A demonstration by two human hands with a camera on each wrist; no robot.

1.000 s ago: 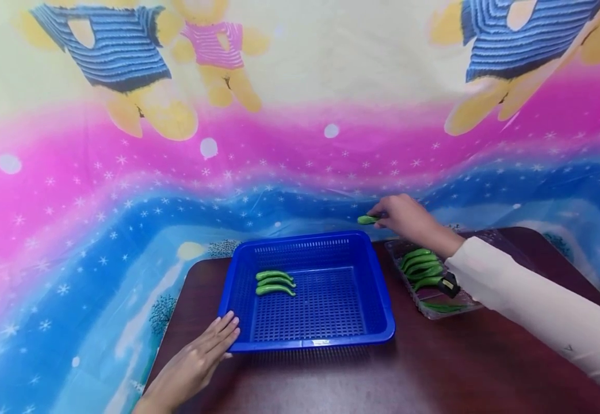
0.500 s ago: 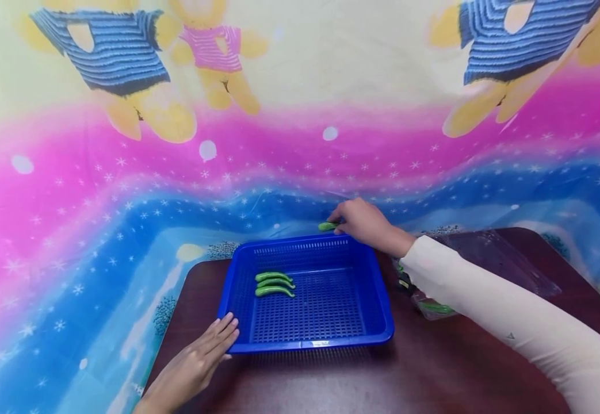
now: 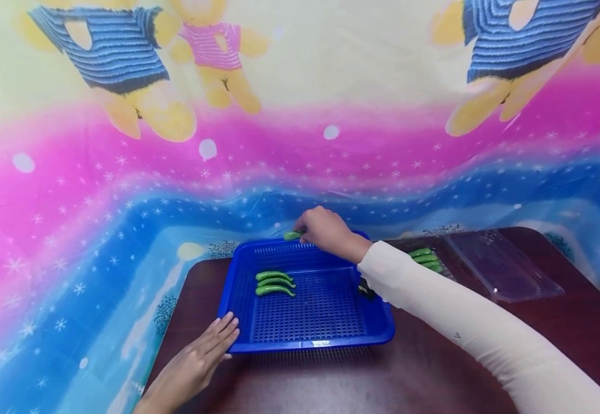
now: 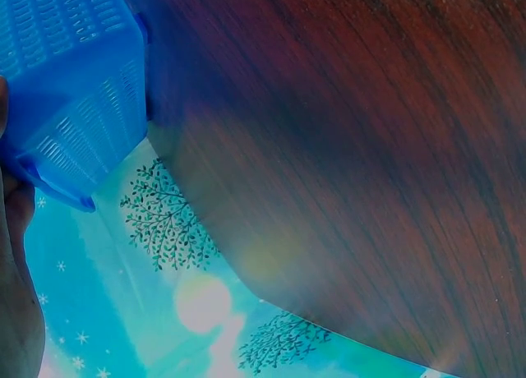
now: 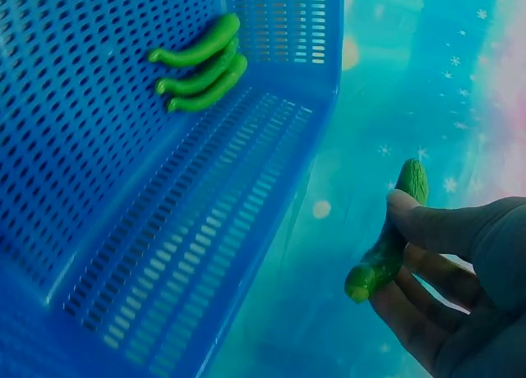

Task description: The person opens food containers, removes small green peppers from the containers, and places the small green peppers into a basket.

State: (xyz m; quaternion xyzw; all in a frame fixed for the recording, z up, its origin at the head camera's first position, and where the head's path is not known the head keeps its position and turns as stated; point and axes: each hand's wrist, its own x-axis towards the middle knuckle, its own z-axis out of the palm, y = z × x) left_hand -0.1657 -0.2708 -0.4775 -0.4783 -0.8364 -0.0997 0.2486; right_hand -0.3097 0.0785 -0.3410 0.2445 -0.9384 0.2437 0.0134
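Observation:
On the table stands a blue plastic basket (image 3: 307, 343). My left hand (image 3: 196, 357) grips its front left corner, fingers laid over the rim and thumb below it. Above the basket's back rim, my right hand (image 3: 325, 230) pinches a green pepper (image 3: 293, 236) between thumb and fingers. The right wrist view shows that held pepper (image 5: 380, 259) outside the basket wall, apart from it. Inside, three curved green peppers (image 3: 275, 283) lie side by side toward the left; they appear in the right wrist view too (image 5: 201, 74).
Right of the basket, a clear plastic box holds more green peppers (image 3: 424, 257), partly hidden by the right sleeve (image 3: 434, 293). Its clear lid (image 3: 507, 267) lies open on the dark wooden table (image 3: 564, 339). Behind hangs a printed cloth (image 3: 300, 144).
My right hand has moved left with the pepper, from near the clear box to above the basket's back rim. The left hand and the three peppers in the basket have stayed put.

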